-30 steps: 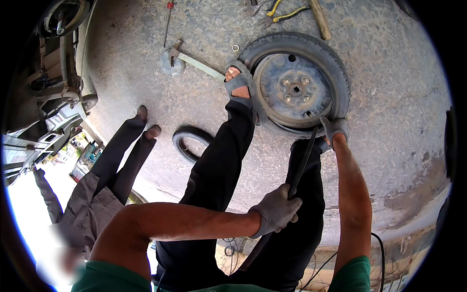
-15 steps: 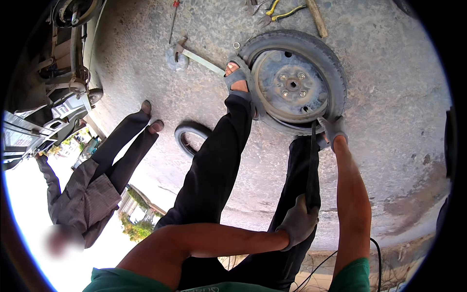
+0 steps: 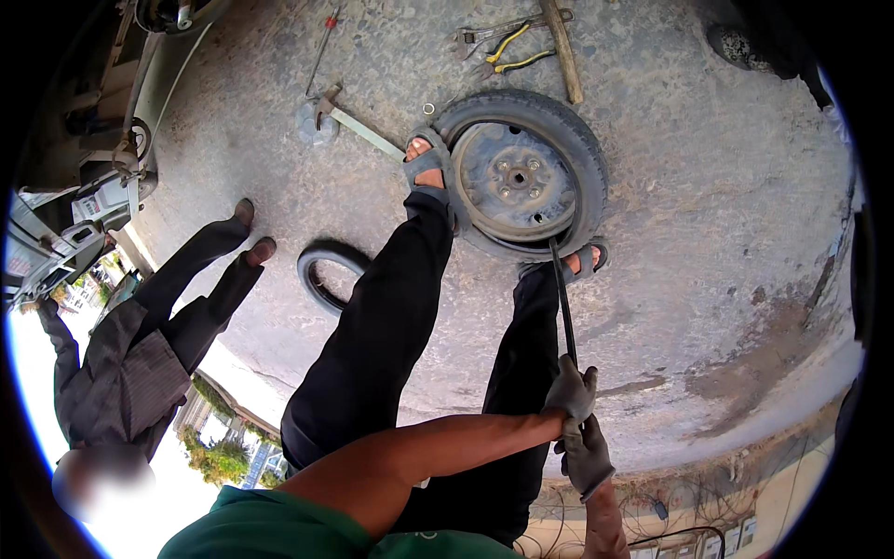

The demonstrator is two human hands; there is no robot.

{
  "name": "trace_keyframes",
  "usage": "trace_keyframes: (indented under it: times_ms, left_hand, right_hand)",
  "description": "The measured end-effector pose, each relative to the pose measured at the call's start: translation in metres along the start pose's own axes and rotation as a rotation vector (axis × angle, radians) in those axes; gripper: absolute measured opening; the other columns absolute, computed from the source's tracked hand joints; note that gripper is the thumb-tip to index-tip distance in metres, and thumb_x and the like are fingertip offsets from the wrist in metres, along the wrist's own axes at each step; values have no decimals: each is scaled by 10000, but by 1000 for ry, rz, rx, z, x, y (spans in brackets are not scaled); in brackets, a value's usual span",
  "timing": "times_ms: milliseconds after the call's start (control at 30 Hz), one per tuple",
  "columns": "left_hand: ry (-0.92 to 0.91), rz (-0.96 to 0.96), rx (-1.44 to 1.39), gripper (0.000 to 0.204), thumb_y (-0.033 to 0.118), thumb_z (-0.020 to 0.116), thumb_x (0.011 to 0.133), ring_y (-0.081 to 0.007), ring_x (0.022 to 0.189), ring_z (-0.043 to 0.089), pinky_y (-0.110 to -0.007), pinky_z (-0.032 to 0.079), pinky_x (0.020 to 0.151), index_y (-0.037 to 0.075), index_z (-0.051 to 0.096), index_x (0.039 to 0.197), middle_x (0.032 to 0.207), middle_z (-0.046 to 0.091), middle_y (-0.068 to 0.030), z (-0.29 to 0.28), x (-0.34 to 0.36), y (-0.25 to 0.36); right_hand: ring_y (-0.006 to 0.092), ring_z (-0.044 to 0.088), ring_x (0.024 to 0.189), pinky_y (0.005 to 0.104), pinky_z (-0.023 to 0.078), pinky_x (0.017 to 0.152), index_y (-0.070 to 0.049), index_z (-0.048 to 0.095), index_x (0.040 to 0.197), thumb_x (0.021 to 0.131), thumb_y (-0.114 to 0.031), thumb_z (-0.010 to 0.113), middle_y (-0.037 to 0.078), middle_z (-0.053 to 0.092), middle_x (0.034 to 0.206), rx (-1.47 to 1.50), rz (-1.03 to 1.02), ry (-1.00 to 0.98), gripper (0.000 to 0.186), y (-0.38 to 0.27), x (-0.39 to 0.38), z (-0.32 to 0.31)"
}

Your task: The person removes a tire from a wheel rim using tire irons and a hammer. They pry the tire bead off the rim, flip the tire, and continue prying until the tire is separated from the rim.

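Note:
A black tire (image 3: 589,149) on a dusty dark steel wheel rim (image 3: 484,182) lies flat on the concrete, between my sandalled feet. A long dark pry bar (image 3: 564,312) has its far end tucked between tire and rim at the near edge. My left hand (image 3: 572,389), in a grey glove, is closed round the bar's near part. Just behind it, my right hand (image 3: 587,458), gloved too, is closed at the bar's near end, which the gloves hide. My left foot (image 3: 426,163) presses against the tire's left side; my right foot (image 3: 585,261) stands by its near right edge.
A claw hammer (image 3: 358,126), a screwdriver (image 3: 322,51), yellow-handled pliers (image 3: 521,63), an adjustable wrench (image 3: 475,39) and a wooden stick (image 3: 564,56) lie beyond. A small black tire (image 3: 312,284) lies left. Another person (image 3: 130,373) stands at left, near a vehicle (image 3: 56,242).
My right hand has left the tire's near edge and come back to the bar, behind my left hand. The bar now slants down toward me, and the whole view has shifted.

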State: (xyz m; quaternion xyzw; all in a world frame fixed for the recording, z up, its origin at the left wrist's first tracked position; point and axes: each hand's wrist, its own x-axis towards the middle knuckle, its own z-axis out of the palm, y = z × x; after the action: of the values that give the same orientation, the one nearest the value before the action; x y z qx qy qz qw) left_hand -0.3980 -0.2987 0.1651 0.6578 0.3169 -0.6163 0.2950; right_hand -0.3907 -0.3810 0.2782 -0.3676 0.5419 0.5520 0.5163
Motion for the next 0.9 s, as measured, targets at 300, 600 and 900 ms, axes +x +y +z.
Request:
trace_keyframes:
  times_ms: [300, 600, 900]
  left_hand:
    - [-452, 265, 232, 395, 343, 603, 973, -258, 850, 685, -354, 523, 783, 8, 578, 1181, 922, 686, -158, -106, 27, 26]
    - [-520, 157, -43, 315, 245, 561, 1009, -101, 709, 617, -264, 517, 640, 19, 541, 1226, 902, 650, -69, -245, 9, 55]
    - [-199, 88, -308, 211, 198, 540, 1021, -88, 621, 607, -257, 512, 570, 70, 545, 1188, 876, 669, -73, -287, 64, 36]
  right_hand:
    - [435, 670, 921, 524, 519, 797, -112, 474, 1370, 964, -403, 551, 218, 706, 974, -765, -233, 383, 506, 86, 47, -31]
    - [406, 665, 1009, 506, 529, 853, -98, 603, 1072, 972, -280, 494, 190, 706, 1047, -877, 303, 628, 234, 85, 59, -7]
    - [397, 654, 1058, 489, 525, 896, -83, 636, 1110, 963, -265, 477, 200, 691, 1120, -793, 331, 573, 283, 68, 71, 11]
